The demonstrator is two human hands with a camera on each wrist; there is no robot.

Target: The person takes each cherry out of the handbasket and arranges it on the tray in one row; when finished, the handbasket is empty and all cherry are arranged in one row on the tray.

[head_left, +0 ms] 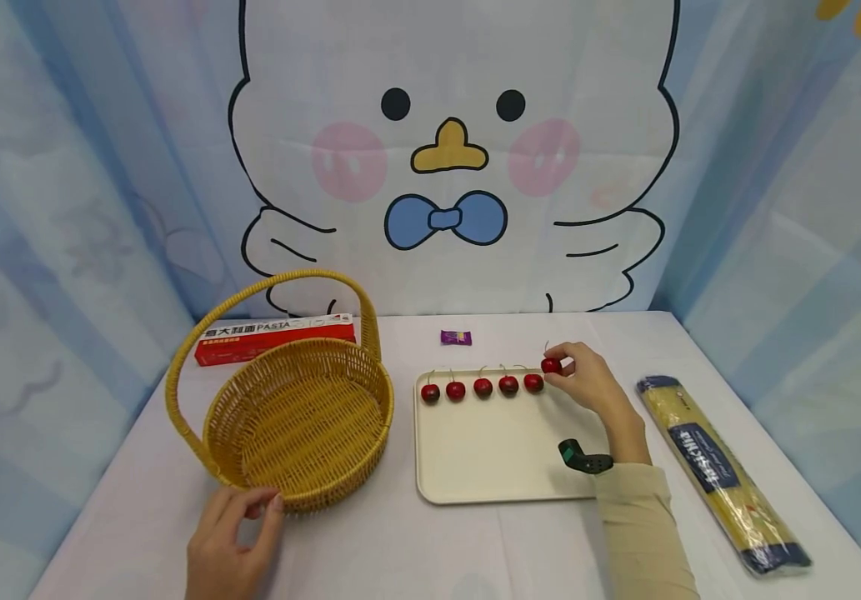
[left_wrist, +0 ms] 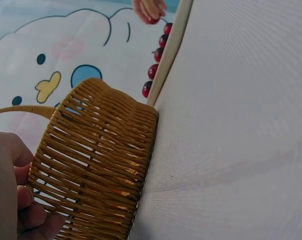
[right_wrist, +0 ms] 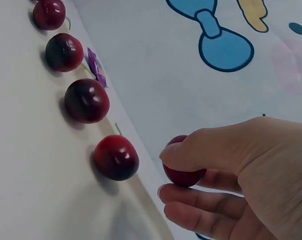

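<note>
My right hand (head_left: 588, 379) pinches a dark red cherry (head_left: 551, 365) between thumb and fingers, just above the far right corner of the cream tray (head_left: 498, 450). Several cherries with stems stand in a row along the tray's far edge; the nearest to that hand is a glossy red cherry (right_wrist: 116, 157), apart from the held one. Over on the left, my left hand (head_left: 231, 533) has its fingers curled at the near rim of the yellow-brown wicker basket (head_left: 298, 433). In the left wrist view its fingertips (left_wrist: 53, 225) lie against the basket's woven outer wall; part of the grip is hidden.
Behind the basket lies a red pasta box (head_left: 272, 337), and its tall arched handle (head_left: 265, 287) rises in front of the box. A small purple packet (head_left: 456, 337) is beyond the tray. To the right lies a long bag of pasta (head_left: 723, 475). Patterned curtains surround the table.
</note>
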